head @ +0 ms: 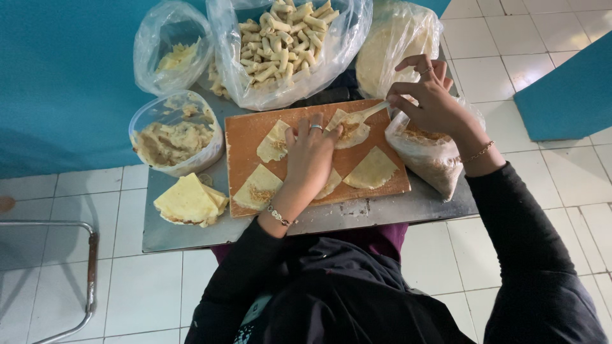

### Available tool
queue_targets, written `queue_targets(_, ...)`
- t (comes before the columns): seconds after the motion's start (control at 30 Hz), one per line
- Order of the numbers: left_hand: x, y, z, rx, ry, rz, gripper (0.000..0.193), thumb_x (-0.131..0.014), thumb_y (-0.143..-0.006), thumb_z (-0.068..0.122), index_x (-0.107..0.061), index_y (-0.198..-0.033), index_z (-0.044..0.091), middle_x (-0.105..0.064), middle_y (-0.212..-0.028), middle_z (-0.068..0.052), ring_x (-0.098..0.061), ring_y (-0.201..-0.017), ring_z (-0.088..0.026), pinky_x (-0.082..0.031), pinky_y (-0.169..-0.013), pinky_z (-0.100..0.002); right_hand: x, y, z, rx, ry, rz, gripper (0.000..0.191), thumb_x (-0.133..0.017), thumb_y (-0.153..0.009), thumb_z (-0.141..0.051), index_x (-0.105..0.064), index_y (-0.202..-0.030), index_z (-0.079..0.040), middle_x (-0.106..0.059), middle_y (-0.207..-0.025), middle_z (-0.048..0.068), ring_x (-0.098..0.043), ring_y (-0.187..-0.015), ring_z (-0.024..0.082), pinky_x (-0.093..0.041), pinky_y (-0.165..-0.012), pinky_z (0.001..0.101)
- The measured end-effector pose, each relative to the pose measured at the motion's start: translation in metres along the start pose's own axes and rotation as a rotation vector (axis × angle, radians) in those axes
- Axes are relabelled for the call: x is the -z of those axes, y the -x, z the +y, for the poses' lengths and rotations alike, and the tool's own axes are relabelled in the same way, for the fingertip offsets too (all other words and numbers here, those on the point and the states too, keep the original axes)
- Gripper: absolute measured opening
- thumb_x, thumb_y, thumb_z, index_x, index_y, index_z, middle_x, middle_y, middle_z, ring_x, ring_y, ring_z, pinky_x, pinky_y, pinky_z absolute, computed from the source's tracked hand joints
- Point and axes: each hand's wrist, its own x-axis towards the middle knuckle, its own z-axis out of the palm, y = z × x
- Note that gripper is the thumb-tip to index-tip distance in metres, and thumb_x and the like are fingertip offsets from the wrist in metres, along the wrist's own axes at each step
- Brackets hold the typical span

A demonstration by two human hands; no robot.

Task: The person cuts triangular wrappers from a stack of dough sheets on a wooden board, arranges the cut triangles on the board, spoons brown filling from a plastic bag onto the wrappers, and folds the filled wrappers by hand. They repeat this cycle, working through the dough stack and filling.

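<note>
L hand (310,155) lies flat, fingers spread, on a wrapper (349,132) on the wooden board (248,130) mid-counter (185,236). R hand (428,102) pinches a spoon (368,113), tip w/ filling over that wrapper.

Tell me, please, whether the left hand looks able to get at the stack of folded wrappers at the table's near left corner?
Probably yes: the left hand rests on the wooden board, and nothing stands between it and the stack of folded wrappers just beside that board.
</note>
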Motion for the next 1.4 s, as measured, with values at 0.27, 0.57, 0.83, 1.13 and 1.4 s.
queue_targets(0.27,0.013,-0.001,0.005,-0.013,0.088,0.068,0.044,-0.067,-0.083,-0.002,-0.077,-0.121,0.018,-0.058,-0.135,-0.017,-0.057,-0.120,-0.030,-0.035,-0.100,-0.050,0.008,0.011,0.019,-0.014,-0.075,-0.017,0.016,-0.070,-0.102,-0.033,-0.077,-0.098,-0.020,-0.045,-0.143,0.004,-0.031,-0.137,0.033,-0.032,-0.114,0.0539)
queue_targets(0.57,0.030,0.023,0.034,-0.129,0.314,0.234,0.034,-0.081,-0.082,0.015,-0.077,-0.116,0.017,-0.059,-0.129,-0.010,-0.055,-0.117,-0.028,-0.034,-0.101,-0.051,0.034,0.071,0.005,-0.028,-0.064,0.023,0.021,-0.070,-0.099,-0.039,-0.078,-0.105,-0.020,-0.048,-0.145,0.006,-0.032,-0.137,0.031,-0.028,-0.120,0.0490)
queue_targets(0.83,0.028,0.046,0.047,-0.139,0.280,0.164,0.026,-0.082,-0.079,0.014,-0.078,-0.105,0.014,-0.063,-0.130,-0.005,-0.055,-0.124,-0.026,-0.035,-0.102,-0.053,0.033,0.108,-0.034,-0.034,0.152,0.145,0.011,-0.081,-0.088,-0.032,-0.081,-0.095,-0.024,-0.052,-0.143,0.006,-0.031,-0.135,0.035,-0.027,-0.114,0.0497)
queue_targets(1.13,0.018,0.055,0.048,-0.091,0.245,0.164,0.015,-0.084,-0.081,0.018,-0.076,-0.092,0.013,-0.064,-0.124,-0.002,-0.055,-0.120,-0.026,-0.034,-0.102,-0.055,0.022,0.127,-0.040,0.034,0.152,0.244,0.013,-0.084,-0.085,-0.025,-0.080,-0.097,-0.029,-0.052,-0.140,0.004,-0.030,-0.133,0.038,-0.031,-0.118,0.0485)
queue_targets(1.4,0.022,0.058,0.049,-0.031,0.190,0.182,0.013,-0.083,-0.081,0.021,-0.077,-0.089,0.014,-0.065,-0.122,-0.001,-0.055,-0.121,-0.025,-0.031,-0.103,-0.055,0.016,0.135,-0.034,0.045,0.166,0.273,0.014,-0.085,-0.083,-0.026,-0.080,-0.096,-0.030,-0.054,-0.135,0.001,-0.031,-0.132,0.037,-0.031,-0.118,0.0485)
